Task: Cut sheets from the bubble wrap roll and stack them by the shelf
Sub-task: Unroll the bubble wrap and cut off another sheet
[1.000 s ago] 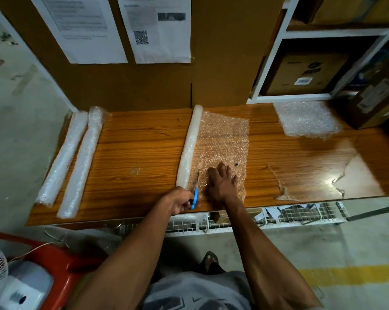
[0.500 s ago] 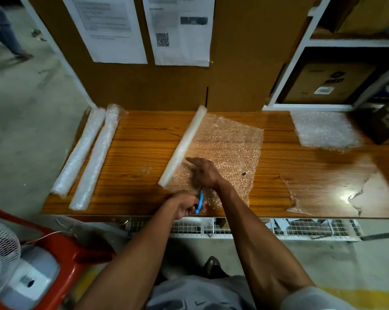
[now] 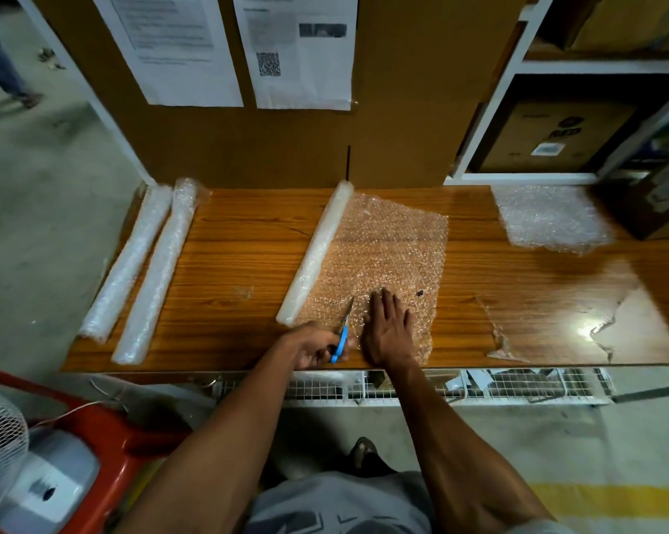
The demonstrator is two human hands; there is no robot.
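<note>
**Cut under way at near edge of unrolled sheet**

Left hand (image 3: pixel 317 346): fingers curled through the blue handles of the scissors (image 3: pixel 342 333), blades pointing away along the sheet beside the bubble wrap roll (image 3: pixel 315 252). Right hand (image 3: pixel 388 329): fingers straight and slightly spread, pressing flat on the unrolled sheet (image 3: pixel 390 248) just right of the blades. Roll lies mid-table (image 3: pixel 228 264); stack of cut sheets (image 3: pixel 548 217) sits far right by the shelf (image 3: pixel 486 121). Two spare rolls (image 3: pixel 144 267) at the left end.

Risk, as judged: blades run near the right fingertips; thin film could bunch or tear off-line if the hold-down slips.

Versus half a second ago: right hand has shifted from reaching across towards the roll to lying flat beside the cut line; the scissors now point into the sheet.
</note>
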